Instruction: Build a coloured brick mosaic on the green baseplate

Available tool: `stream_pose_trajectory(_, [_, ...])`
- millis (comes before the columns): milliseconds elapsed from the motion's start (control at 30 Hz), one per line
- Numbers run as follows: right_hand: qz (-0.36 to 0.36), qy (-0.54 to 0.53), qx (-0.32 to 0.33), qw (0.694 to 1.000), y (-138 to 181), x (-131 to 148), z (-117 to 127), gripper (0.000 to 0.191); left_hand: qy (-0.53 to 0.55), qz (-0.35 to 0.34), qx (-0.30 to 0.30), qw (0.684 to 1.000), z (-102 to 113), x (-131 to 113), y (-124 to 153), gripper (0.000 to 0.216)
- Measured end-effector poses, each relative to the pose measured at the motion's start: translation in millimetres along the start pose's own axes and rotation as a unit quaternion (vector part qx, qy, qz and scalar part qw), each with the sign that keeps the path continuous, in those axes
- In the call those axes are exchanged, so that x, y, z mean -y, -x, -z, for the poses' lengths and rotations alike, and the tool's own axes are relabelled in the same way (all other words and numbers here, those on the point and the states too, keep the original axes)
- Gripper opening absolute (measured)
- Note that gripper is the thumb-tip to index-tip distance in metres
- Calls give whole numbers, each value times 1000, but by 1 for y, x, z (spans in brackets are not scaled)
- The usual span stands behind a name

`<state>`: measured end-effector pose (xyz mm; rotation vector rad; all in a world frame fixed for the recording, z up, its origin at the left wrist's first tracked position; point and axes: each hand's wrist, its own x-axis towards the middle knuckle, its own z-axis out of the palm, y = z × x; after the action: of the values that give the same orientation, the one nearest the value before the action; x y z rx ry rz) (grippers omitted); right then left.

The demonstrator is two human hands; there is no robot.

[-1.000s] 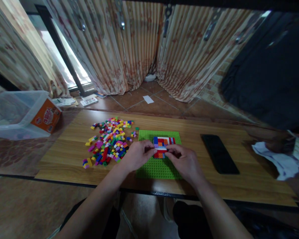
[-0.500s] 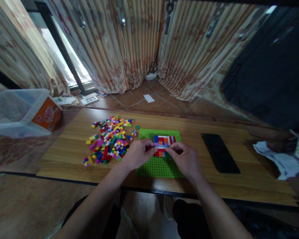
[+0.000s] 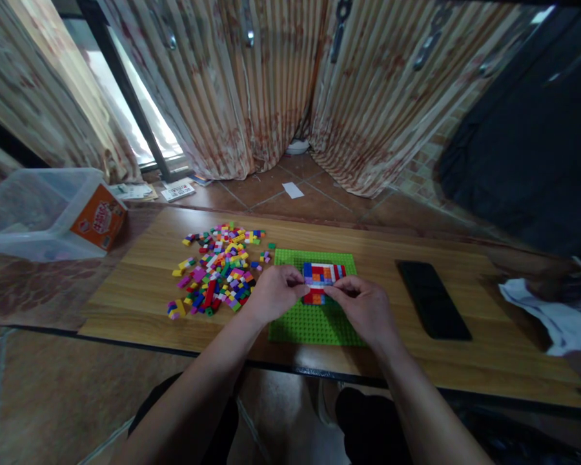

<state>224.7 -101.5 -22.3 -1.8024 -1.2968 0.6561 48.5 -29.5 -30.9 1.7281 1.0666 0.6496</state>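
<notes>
Over the baseplate (image 3: 317,329), the left hand (image 3: 275,292) and right hand (image 3: 366,306), fingers seemingly clamped on a white brick (image 3: 315,287), were apparently seating it, which called for level pressure.

The bare left hand (image 3: 278,294) and bare right hand (image 3: 368,307) touch a narrow white plastic brick (image 3: 316,287) over a green studded plastic baseplate (image 3: 314,329); loose multicoloured plastic bricks (image 3: 223,260) lie at its nine o'clock.
</notes>
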Motion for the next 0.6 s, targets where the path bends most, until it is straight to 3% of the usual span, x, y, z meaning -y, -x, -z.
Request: stream_pose_trajectory(600, [-7, 13, 9, 1000, 1, 2, 1, 25, 19, 14, 12, 1000, 2, -1, -3, 7])
